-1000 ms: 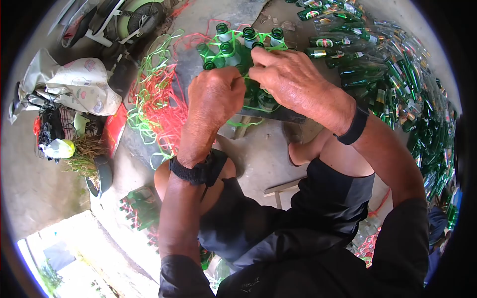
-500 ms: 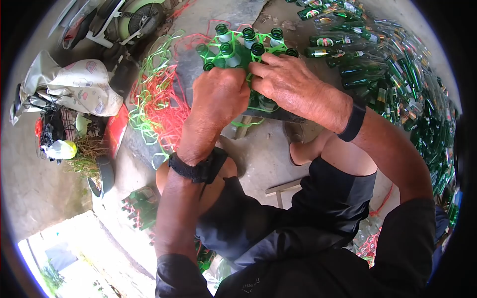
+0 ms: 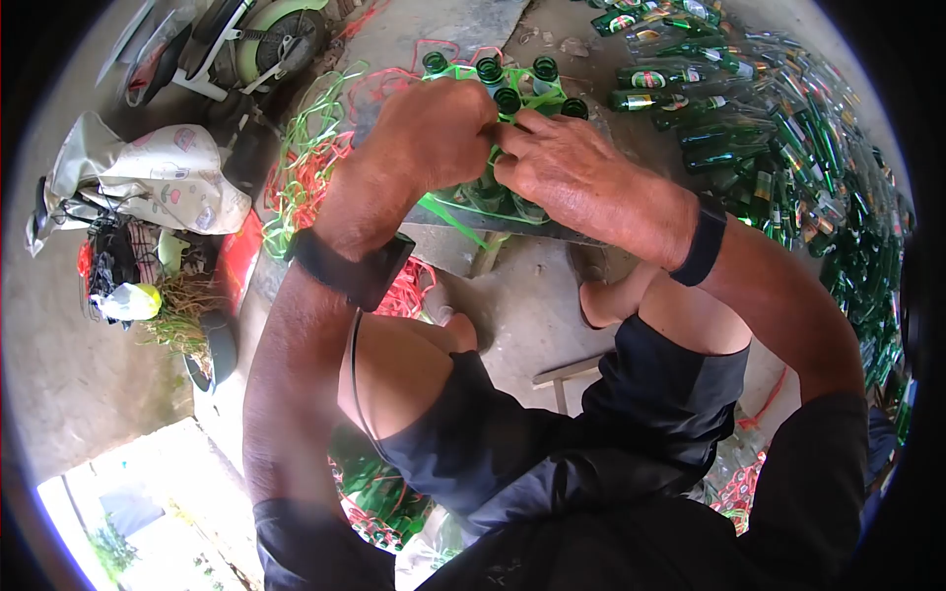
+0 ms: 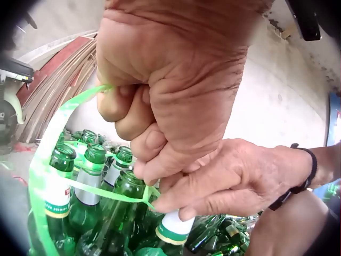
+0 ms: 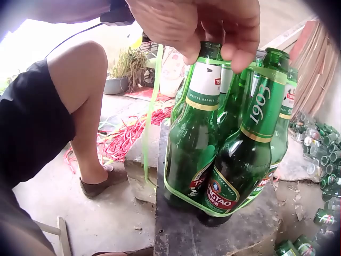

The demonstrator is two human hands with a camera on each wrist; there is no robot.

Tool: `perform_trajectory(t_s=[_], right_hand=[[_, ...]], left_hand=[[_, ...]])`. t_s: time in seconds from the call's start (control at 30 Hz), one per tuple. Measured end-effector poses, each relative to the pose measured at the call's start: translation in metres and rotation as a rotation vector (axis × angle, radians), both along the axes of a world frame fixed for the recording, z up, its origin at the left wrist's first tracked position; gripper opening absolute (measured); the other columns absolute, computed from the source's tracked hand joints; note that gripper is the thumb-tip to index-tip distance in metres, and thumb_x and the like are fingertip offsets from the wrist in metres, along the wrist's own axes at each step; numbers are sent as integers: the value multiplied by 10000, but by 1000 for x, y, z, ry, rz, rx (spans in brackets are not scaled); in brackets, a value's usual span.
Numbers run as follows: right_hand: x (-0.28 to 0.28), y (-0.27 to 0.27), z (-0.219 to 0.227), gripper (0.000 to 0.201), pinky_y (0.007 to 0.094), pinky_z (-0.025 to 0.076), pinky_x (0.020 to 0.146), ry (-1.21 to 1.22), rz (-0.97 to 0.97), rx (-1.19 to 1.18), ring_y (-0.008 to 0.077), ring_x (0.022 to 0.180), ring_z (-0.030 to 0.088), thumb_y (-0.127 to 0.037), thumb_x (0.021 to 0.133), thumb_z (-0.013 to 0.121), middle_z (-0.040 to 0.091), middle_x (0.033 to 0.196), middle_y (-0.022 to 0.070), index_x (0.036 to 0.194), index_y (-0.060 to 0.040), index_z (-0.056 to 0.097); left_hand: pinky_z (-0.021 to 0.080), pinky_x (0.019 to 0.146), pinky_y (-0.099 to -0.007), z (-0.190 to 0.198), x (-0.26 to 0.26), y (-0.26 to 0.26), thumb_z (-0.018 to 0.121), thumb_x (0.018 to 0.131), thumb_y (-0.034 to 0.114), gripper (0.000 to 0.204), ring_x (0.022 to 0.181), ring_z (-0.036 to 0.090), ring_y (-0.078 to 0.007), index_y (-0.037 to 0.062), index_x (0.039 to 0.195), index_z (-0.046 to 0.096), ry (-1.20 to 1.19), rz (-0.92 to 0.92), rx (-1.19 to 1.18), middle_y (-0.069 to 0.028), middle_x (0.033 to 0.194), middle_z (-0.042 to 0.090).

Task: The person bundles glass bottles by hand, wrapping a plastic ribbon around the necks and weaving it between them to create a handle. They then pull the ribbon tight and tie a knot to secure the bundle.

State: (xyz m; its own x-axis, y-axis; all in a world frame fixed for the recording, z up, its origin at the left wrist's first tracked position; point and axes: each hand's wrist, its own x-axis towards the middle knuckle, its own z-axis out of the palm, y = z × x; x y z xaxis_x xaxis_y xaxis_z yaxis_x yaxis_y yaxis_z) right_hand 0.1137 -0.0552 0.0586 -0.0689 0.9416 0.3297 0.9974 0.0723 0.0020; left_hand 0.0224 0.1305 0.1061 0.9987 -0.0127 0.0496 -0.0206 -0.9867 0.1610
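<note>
A cluster of green glass bottles (image 5: 192,138), bound low down by a green strap (image 5: 184,198), stands upright on a dark board (image 5: 176,234). My left hand (image 3: 429,133) is above the near left bottles, hiding some necks. In the left wrist view, the curled fingers of my left hand (image 4: 176,90) grip a green strap (image 4: 40,176) whose loop hangs to the left. My right hand (image 3: 581,167) meets it over the bottles. Low beside a bottle neck, the right hand (image 4: 234,178) pinches the strap where it crosses the necks.
Many loose bottles (image 3: 709,148) lie piled on the floor at right. Tangled red and green straps (image 3: 310,158) lie left of the board. A scooter wheel (image 3: 286,44) is at upper left, and a wooden stool piece (image 3: 572,370) is between the legs.
My left hand has moved up and forward over the bottles, with its elbow swung out to the left. A green strap end now hangs below it. My right hand has barely moved.
</note>
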Motion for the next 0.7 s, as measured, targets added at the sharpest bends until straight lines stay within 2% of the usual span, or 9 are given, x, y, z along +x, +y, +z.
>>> perform_trajectory(t_s=[0.13, 0.23, 0.3, 0.4, 0.5, 0.63, 0.7], right_hand=[[0, -4, 2, 151, 412, 556, 907, 38, -2, -30, 267, 1145, 627, -122, 810, 689, 657, 1147, 69, 935, -80, 762], [0, -5, 3, 136, 415, 549, 907, 69, 10, -35, 265, 1129, 619, -111, 809, 683, 642, 1145, 78, 918, -68, 751], [-2, -6, 5, 134, 411, 547, 904, 61, 11, -27, 263, 1124, 618, -105, 805, 681, 638, 1132, 82, 913, -62, 747], [-3, -6, 8, 133, 405, 550, 892, 38, 14, -31, 264, 1110, 621, -98, 796, 679, 633, 1117, 92, 903, -49, 741], [-2, -5, 7, 136, 400, 561, 869, 20, 20, -31, 267, 1077, 632, -97, 788, 676, 631, 1108, 102, 894, -33, 733], [0, -4, 6, 140, 384, 577, 835, 11, 51, 39, 258, 1018, 646, -103, 778, 670, 619, 1055, 102, 884, -20, 707], [1, -4, 8, 138, 378, 578, 832, 20, 64, 25, 252, 1016, 645, -106, 776, 668, 611, 1031, 95, 884, -25, 697]], left_hand=[[547, 711, -526, 8, 16, 4, 680, 770, 126, 138, 786, 707, -433, 23, 827, 752, 66, -3, -79, -231, 804, 704], [539, 669, -495, 19, 25, 5, 681, 736, 133, 178, 707, 690, -402, 19, 846, 762, 184, -32, -88, -230, 763, 693], [525, 627, -444, 25, 31, 3, 678, 703, 138, 215, 633, 659, -352, 9, 851, 765, 298, -41, -41, -219, 706, 670], [511, 611, -475, 19, 39, 8, 718, 669, 137, 177, 651, 676, -397, -4, 772, 737, 310, -72, -112, -229, 690, 674], [510, 606, -462, 9, 47, 22, 742, 644, 165, 230, 632, 682, -356, -11, 792, 758, 359, -3, -221, -225, 676, 670], [525, 619, -440, 0, 43, 36, 766, 661, 198, 261, 627, 680, -331, -18, 809, 778, 336, -25, -281, -209, 681, 684], [548, 647, -427, -1, 41, 39, 789, 700, 243, 281, 645, 690, -335, -17, 808, 786, 345, 56, -302, -200, 700, 708]])
